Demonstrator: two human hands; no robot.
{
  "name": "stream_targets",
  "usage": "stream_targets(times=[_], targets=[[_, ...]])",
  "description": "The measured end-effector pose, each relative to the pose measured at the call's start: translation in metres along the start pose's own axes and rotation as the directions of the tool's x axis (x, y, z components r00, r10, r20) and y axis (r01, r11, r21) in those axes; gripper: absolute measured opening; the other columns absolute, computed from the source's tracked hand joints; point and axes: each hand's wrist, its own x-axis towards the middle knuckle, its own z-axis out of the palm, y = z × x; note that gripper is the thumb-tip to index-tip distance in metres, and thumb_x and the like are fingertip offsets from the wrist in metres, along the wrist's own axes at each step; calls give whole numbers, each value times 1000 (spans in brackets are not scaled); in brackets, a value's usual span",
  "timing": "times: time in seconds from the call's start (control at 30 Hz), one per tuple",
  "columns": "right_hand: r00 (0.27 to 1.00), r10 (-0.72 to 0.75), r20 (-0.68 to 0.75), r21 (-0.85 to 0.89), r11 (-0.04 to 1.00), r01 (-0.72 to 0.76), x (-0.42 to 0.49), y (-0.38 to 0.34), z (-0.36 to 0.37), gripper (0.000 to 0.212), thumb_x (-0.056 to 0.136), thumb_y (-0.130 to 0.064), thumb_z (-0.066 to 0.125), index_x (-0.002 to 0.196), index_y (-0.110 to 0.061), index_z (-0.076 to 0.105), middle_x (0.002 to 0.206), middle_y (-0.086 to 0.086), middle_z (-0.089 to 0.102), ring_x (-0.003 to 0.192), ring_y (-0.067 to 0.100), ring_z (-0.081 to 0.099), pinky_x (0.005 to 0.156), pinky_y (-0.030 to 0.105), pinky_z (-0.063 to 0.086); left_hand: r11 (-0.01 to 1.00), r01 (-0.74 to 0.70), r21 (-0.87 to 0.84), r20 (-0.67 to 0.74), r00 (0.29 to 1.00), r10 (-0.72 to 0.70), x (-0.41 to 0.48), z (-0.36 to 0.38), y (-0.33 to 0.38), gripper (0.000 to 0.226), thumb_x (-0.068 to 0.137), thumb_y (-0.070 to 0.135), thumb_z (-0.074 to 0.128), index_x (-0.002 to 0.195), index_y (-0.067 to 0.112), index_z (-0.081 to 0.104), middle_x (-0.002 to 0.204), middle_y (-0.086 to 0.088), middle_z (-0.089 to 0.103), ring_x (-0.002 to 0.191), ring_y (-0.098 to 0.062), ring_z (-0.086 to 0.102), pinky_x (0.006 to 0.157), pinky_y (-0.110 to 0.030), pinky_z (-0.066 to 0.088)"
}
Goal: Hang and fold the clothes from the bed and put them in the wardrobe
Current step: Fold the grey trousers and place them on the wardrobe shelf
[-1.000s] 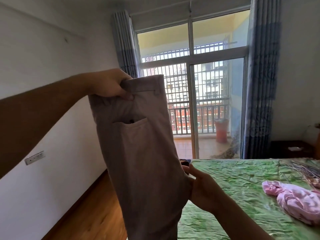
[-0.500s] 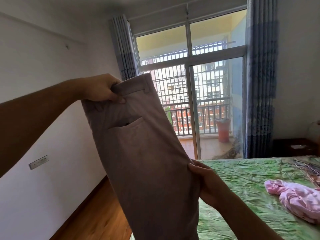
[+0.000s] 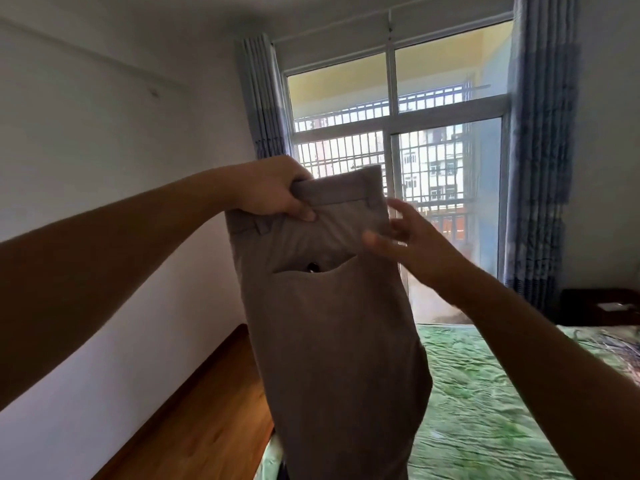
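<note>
The left hand (image 3: 273,192) is pinching the grey trousers (image 3: 332,341) by the waistband; the right hand (image 3: 414,245) is hovering beside them, fingers spread. A green bedspread (image 3: 485,410) is lying below, a barred window (image 3: 391,119) shining behind.

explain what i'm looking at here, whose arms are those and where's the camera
There is no machine here: the arms belong to a person sorting clothes, and the camera is worn on their head, looking forward and down, so you see what they see. The left hand grips a pair of grey-brown trousers by the waistband, holding them up so they hang in front of the window. The right hand is open, close to the waistband's other edge; whether it touches the cloth is unclear. Below on the right is the bed with a green cover.
</note>
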Motion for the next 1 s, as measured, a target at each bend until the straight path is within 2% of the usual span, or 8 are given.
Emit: stream_targets(times=[0.13, 0.3, 0.4, 0.5, 0.63, 0.77, 0.83, 1.0], targets=[[997, -42, -62, 145, 988, 50, 18, -22, -4, 38, 82, -12, 79, 118, -15, 68, 106, -2, 74, 93, 13, 73, 77, 26, 61, 999, -36, 13, 40, 999, 36, -6, 4, 18, 24, 85, 40, 74, 99, 20, 71, 90, 6, 70, 78, -5, 64, 76, -27, 53], [990, -75, -118, 151, 984, 93, 6, -15, 2, 27, 80, -2, 77, 106, -9, 74, 99, 5, 76, 90, 19, 73, 77, 27, 60, 994, 95, -49, 172, 981, -85, -39, 11, 0, 25, 77, 37, 81, 94, 31, 65, 93, 10, 69, 85, -8, 65, 73, -25, 51], [984, -52, -172, 177, 981, 83, -6, -15, 2, 27, 77, 1, 78, 103, -8, 75, 98, 11, 76, 92, 27, 72, 84, 39, 61, 956, 150, -251, 137, 983, -119, -65, 27, -23, 33, 75, 29, 85, 103, 25, 67, 99, 5, 69, 92, -12, 65, 82, -34, 58], [970, -47, -236, 143, 986, 83, -18, -20, -2, 23, 77, -1, 79, 91, -19, 75, 95, 8, 77, 90, 26, 72, 85, 42, 60, 794, 161, -586, 100, 987, -126, -87, 49, -31, 54, 70, 19, 87, 118, 24, 63, 113, 4, 68, 105, -17, 66, 87, -39, 59], [957, -26, -290, 76, 996, 50, -36, -17, -17, 22, 78, -8, 81, 93, -24, 75, 92, -1, 78, 90, 21, 74, 88, 49, 59, 744, -20, -668, -173, 976, -129, -96, 82, -12, 42, 73, 16, 82, 112, 19, 65, 103, 2, 70, 97, -14, 68, 84, -35, 60], [925, -34, -378, 2, 999, 38, -59, -27, -37, 21, 80, -12, 81, 95, -24, 74, 94, -2, 77, 92, 22, 73, 89, 48, 59, 729, -242, -640, -460, 881, -112, -91, 104, 19, 42, 80, 3, 77, 114, 24, 61, 97, 13, 72, 92, -3, 68, 75, -19, 55], [898, -66, -435, -45, 998, 52, -72, -43, -46, 22, 80, -13, 81, 98, -25, 74, 93, -3, 77, 93, 22, 73, 86, 41, 60, 694, -351, -628, -562, 822, -93, -88, 106, 36, 49, 84, -4, 72, 121, 23, 53, 92, 20, 71, 89, 4, 68, 71, -11, 52], [825, -198, -529, -90, 980, 177, -95, -103, -66, 23, 80, -8, 79, 100, -20, 74, 95, 0, 78, 89, 20, 74, 79, 34, 60, 534, -644, -547, -770, 638, -20, -85, 77, 66, 56, 92, -3, 64, 123, 38, 43, 103, 2, 70, 86, -9, 70, 69, -23, 56]])
